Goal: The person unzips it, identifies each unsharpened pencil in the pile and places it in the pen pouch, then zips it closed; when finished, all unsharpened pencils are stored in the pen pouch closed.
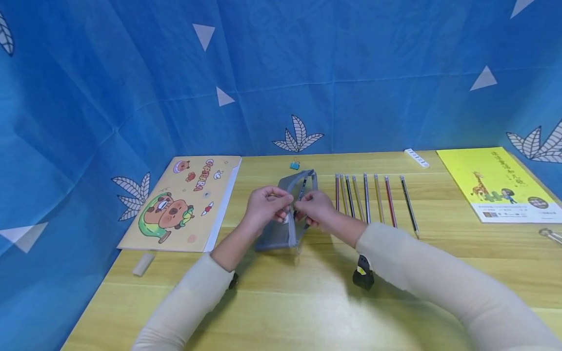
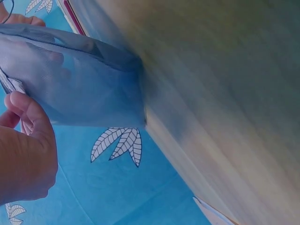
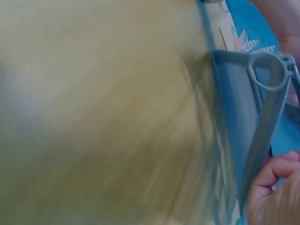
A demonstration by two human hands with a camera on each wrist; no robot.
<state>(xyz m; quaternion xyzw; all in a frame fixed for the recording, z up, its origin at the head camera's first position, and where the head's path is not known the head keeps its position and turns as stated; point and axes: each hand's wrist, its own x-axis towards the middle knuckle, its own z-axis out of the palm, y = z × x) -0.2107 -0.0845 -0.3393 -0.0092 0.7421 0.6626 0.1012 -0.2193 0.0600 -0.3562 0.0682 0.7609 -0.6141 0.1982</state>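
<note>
A grey mesh zip pouch (image 1: 274,237) stands on the table in the middle of the head view, its zipped top parted. My left hand (image 1: 269,207) pinches one edge of the opening between thumb and fingers, close to a small white tag (image 2: 17,85) seen in the left wrist view. On the opposite edge, my right hand (image 1: 317,208) pinches the zipper band with curled fingers. The right wrist view shows the zipper tape (image 3: 263,136) running from a ring pull (image 3: 253,70) down to my right fingers. The pouch's inside is mostly hidden.
Right of the pouch lies a row of several pencils (image 1: 367,195). A capybara folder (image 1: 175,204) and an eraser (image 1: 143,264) are at left. Behind are a blue binder clip (image 1: 294,165) and a white block (image 1: 416,158). A yellow booklet (image 1: 496,185) lies at right.
</note>
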